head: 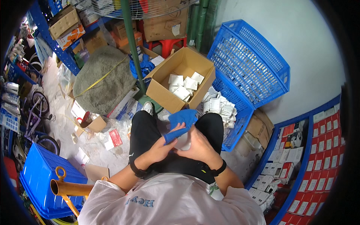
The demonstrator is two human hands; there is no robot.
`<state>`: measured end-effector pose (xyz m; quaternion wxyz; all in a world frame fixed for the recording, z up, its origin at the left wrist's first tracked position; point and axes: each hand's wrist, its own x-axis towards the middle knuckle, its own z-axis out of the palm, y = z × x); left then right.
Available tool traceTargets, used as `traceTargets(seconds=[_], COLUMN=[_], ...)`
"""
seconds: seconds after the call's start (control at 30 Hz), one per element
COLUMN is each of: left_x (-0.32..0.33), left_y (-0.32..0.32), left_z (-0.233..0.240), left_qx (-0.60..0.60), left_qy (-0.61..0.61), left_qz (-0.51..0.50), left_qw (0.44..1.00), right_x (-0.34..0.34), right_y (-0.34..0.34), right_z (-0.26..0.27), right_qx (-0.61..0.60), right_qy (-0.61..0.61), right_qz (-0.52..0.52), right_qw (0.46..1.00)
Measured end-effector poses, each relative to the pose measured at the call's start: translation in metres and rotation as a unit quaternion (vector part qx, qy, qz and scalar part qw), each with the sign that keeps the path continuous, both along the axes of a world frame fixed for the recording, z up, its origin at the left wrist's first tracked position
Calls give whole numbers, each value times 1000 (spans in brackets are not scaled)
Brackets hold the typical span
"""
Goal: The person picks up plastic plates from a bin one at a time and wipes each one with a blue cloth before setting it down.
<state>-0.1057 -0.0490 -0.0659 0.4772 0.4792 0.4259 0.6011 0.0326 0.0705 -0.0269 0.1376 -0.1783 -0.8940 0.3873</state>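
Observation:
Above my lap, my right hand (194,143) grips a white plastic piece (183,142), probably a cover plate. A blue cloth (181,121) is held in my left hand (163,146), draped over the fingers and against the white piece. Beyond my knees stands an open cardboard box (160,92) with a loose pile of square white plates (181,91) inside. To its right, more white plastic pieces (218,105) lie heaped in a blue plastic crate (239,135).
Another blue crate (250,62) leans against the wall. A green stand pole (130,36) rises left of the box, near a grey fluffy cushion (104,78). Shelving with small boxes (317,157) is at right; a blue lidded bin (50,180) and yellow metal tube (70,188) are at left.

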Motion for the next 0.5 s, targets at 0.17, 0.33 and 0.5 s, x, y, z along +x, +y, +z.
traceTargets(seconds=[0.17, 0.33, 0.5], left_x=[2, 10, 6], left_y=[-11, 11, -5], left_z=[-4, -7, -17], left_qx=[7, -41, -5], left_qy=[-3, -50, -5], left_qz=[-20, -14, -47], left_qw=[1000, 998, 999], right_x=[-3, 4, 0], right_y=[9, 2, 24], right_z=[-4, 0, -14], right_qx=[13, -34, 1], right_qy=[40, 25, 50], right_qz=[-72, -1, -100], right_qw=[997, 999, 994])
